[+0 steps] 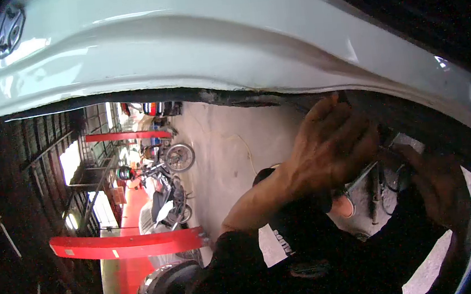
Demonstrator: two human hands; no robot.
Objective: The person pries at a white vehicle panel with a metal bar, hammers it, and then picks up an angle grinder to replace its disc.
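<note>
A glossy white car body panel (181,50) spans the top of the view, with a dark strip (231,97) along its lower edge. My left hand (331,143) is at this edge, its fingers curled together against the dark strip. What the fingertips hold, if anything, is hidden. My right hand (435,184) is in deep shade further right, under the curved end of the panel. Its fingers reach toward the left hand, but the dark hides their shape. Behind and between the hands are metal parts (376,190), partly hidden.
The scene appears turned sideways. Two red beams (129,245) stand on the left, with a parked motorcycle (166,193) near them. A concrete floor (218,148) lies beyond my left arm. A sandalled foot (343,204) shows below the hands. A small metal fitting (10,31) is at the panel's upper left.
</note>
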